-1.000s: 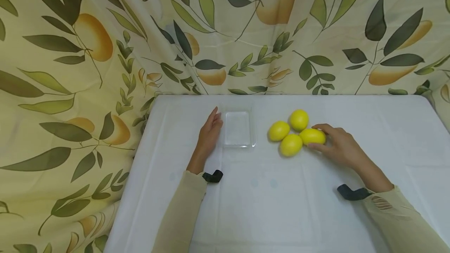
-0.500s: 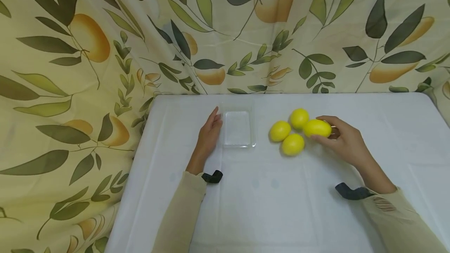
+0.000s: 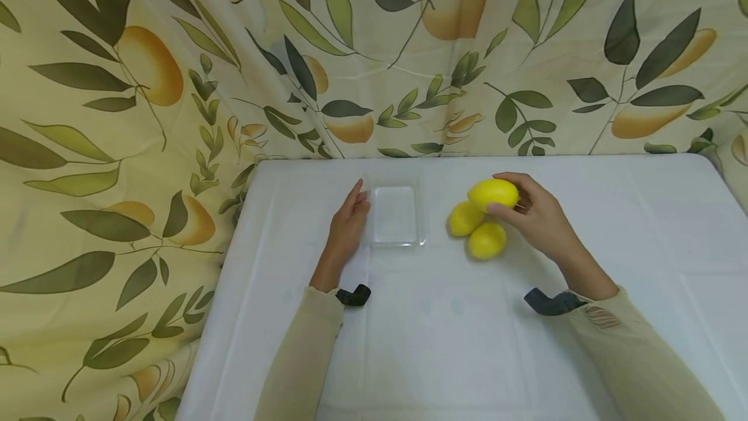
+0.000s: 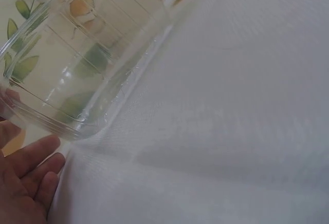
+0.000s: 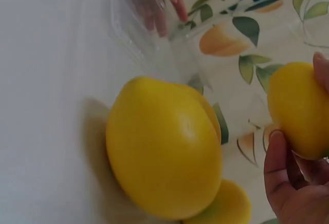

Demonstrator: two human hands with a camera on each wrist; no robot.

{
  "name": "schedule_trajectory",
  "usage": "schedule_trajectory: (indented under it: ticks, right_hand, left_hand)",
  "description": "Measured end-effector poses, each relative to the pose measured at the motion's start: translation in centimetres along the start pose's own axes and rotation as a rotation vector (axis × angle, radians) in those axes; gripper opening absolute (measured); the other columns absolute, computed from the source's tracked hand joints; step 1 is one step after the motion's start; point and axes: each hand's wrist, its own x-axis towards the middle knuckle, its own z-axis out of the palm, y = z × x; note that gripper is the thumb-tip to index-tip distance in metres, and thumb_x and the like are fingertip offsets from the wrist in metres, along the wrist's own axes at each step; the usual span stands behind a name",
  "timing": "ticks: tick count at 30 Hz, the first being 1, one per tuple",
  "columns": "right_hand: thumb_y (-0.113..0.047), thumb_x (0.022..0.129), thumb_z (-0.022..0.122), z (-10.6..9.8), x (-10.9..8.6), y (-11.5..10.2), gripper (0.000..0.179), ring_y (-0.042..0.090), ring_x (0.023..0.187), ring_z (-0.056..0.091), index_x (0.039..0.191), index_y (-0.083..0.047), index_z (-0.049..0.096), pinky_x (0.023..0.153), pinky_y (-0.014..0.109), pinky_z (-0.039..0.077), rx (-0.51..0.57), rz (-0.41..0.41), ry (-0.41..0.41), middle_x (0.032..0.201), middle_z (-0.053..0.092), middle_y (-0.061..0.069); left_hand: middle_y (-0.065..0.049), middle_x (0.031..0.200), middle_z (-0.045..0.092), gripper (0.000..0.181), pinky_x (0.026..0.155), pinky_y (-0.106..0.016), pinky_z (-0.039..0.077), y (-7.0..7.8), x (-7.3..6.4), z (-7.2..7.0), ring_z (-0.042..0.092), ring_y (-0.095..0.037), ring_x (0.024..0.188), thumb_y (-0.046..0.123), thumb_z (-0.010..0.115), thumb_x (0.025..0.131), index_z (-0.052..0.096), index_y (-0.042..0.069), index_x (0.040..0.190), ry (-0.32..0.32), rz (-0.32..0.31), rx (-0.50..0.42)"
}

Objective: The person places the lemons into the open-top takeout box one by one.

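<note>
My right hand [image 3: 543, 226] grips a yellow lemon [image 3: 493, 195] between thumb and fingers, raised above the other lemons. Two lemons, one at the left [image 3: 463, 219] and one nearer me [image 3: 487, 241], lie on the table below it. In the right wrist view the held lemon [image 5: 297, 108] is at the right edge; a large near lemon [image 5: 164, 152] partly covers another behind it, and a further lemon [image 5: 229, 206] shows below. My left hand [image 3: 347, 229] rests beside a clear plastic container [image 3: 394, 213], its extended fingers at the container's left side.
A white cloth covers the table [image 3: 444, 343]. Behind and to the left hangs a curtain [image 3: 350, 51] printed with leaves and fruit, meeting the table's back edge. Dark wrist-worn cameras sit at both sleeves.
My right hand has lifted the rightmost lemon off the table and carried it leftward over the group, covering the back lemon in the head view. The left hand and container stay in place.
</note>
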Motion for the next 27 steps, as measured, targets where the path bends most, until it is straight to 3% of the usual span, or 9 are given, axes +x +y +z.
schedule_trajectory:
  ticks: [3,10,16,22,27]
  right_hand:
    - [-0.038,0.093,0.075,0.8,0.6,-0.6,0.068,0.025,0.123,0.056,0.147,-0.015,0.041,0.089,0.004,0.045,0.045,0.019,-0.010,0.141,0.053,0.009]
    - [-0.030,0.091,0.079,2.5,1.8,-1.7,0.061,0.018,0.110,0.059,0.144,-0.019,0.049,0.084,0.014,0.054,0.160,-0.005,0.012,0.134,0.053,0.000]
    - [-0.035,0.090,0.079,3.8,2.5,-2.7,0.059,0.019,0.111,0.062,0.142,-0.021,0.053,0.087,0.013,0.053,0.152,-0.035,0.005,0.134,0.054,0.000]
    - [-0.038,0.089,0.080,5.1,3.3,-3.3,0.060,0.025,0.103,0.069,0.142,-0.025,0.056,0.080,0.022,0.058,0.166,-0.034,-0.021,0.137,0.054,-0.002]
    - [-0.036,0.089,0.081,6.6,4.0,-3.8,0.062,0.028,0.104,0.071,0.144,-0.025,0.054,0.079,0.021,0.058,0.170,-0.096,-0.033,0.143,0.054,0.001]
  left_hand:
    - [0.006,0.152,0.052,0.053,0.120,-0.045,0.038,0.0,0.0,-0.1,0.048,-0.018,0.143,0.049,0.046,0.105,0.032,0.048,0.157,0.001,-0.003,-0.003]
    - [0.005,0.153,0.052,0.055,0.120,-0.045,0.037,-0.2,0.1,-0.2,0.047,-0.018,0.144,0.048,0.047,0.105,0.033,0.046,0.158,-0.005,-0.001,-0.019]
    - [0.004,0.153,0.053,0.054,0.120,-0.045,0.037,-0.2,0.1,-0.3,0.047,-0.018,0.144,0.047,0.048,0.105,0.033,0.047,0.157,0.005,0.001,-0.014]
    - [0.004,0.152,0.053,0.054,0.120,-0.045,0.037,-0.1,0.1,-0.2,0.048,-0.018,0.143,0.045,0.048,0.106,0.034,0.044,0.158,-0.002,0.001,-0.027]
    - [0.003,0.152,0.053,0.055,0.120,-0.045,0.038,0.2,0.1,-0.2,0.048,-0.019,0.143,0.043,0.048,0.106,0.033,0.040,0.159,-0.006,0.011,-0.020]
